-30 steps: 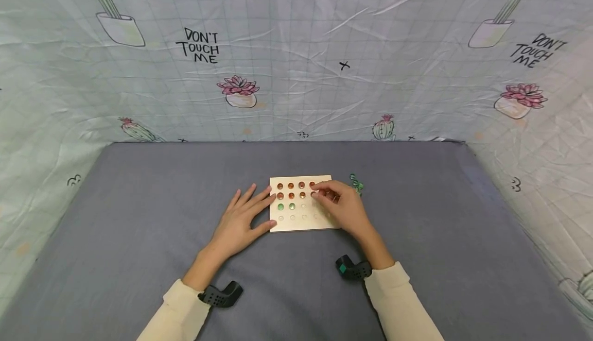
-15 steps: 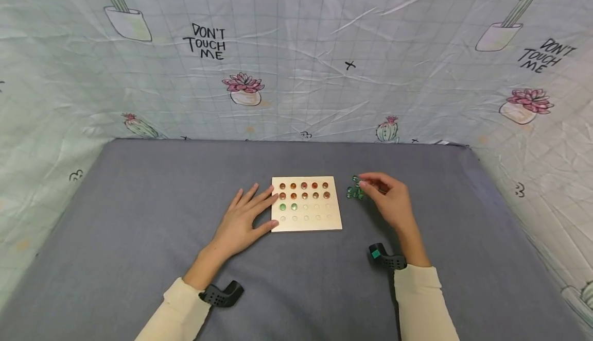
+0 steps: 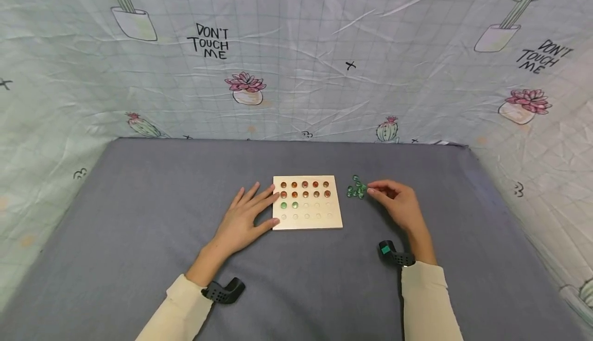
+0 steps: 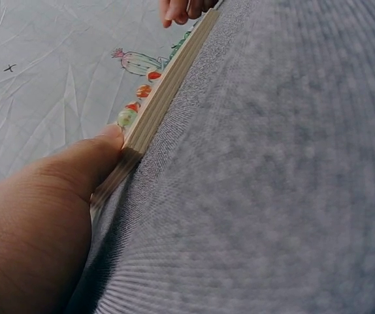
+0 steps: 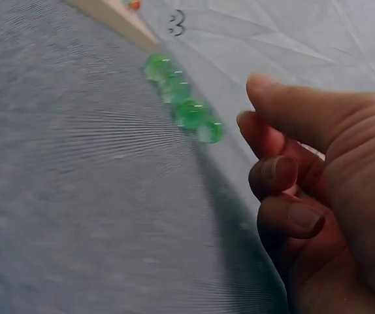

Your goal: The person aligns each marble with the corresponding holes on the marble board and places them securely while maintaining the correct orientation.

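With the left hand (image 3: 241, 226) splayed at the wooden board's (image 3: 307, 224) left edge, the right hand (image 3: 402, 204), thumb and forefinger apart, should gently pinch one green marble (image 5: 209, 130).

The tabletop (image 3: 306, 263) is covered in plain grey cloth (image 3: 139, 186). Behind the tabletop a pale, wrinkled backdrop (image 3: 296, 109) is hung, faintly ruled with a grid. The tabletop is flanked by similar fabric, a left side wall (image 3: 41, 166) tinted greenish and a right side wall (image 3: 542, 176) tinted creamier. Just above the tabletop's far edge, a leaning cactus (image 3: 143, 125) and a round cactus (image 3: 387, 131) are printed. Higher above that edge, a pink succulent (image 3: 245, 88), a tall potted cactus (image 3: 135, 24) and black "DON'T TOUCH ME" lettering (image 3: 210, 41) are drawn. The tabletop is softly lit.
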The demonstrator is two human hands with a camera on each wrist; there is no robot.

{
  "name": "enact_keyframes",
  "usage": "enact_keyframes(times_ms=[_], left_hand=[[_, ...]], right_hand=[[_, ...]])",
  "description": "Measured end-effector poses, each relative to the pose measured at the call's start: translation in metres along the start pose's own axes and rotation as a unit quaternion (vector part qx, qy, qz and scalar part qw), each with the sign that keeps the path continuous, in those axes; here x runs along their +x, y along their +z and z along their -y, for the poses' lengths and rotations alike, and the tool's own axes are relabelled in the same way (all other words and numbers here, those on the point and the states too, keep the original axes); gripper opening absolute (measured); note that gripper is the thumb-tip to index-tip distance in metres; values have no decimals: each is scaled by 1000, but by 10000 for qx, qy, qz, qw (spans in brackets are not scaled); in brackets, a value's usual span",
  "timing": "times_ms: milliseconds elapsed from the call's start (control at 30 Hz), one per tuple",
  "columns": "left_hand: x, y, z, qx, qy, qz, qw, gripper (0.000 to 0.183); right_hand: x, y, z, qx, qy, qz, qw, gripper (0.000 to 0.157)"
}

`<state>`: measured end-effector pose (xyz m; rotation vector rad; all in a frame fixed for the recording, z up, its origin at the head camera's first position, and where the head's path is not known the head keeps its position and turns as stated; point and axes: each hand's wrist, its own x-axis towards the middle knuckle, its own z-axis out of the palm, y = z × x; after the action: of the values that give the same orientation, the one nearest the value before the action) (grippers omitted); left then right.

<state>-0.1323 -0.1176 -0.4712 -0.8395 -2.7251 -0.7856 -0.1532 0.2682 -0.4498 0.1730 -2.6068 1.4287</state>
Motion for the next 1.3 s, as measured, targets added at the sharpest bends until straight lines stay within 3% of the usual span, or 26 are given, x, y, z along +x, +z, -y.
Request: enact_keyframes(times_ms=[200,400,800,1300], left_hand=[[1,-2,-1,-42,-50,24,10000,60],[1,-1,-3,-53,-13,75,10000,61],[1,-2,-2,-44,3,0,10000,60],[0,2,-1,5,8,-25,10000,60]], right_hand=[[3,9,-1,-517,-28,-48,9986,17],[1,10,1,-658,42,-47,9978,14],[1,7,0,-538,2,440,9976,16],[-1,8,-2,-651,-132,636,9958,21]])
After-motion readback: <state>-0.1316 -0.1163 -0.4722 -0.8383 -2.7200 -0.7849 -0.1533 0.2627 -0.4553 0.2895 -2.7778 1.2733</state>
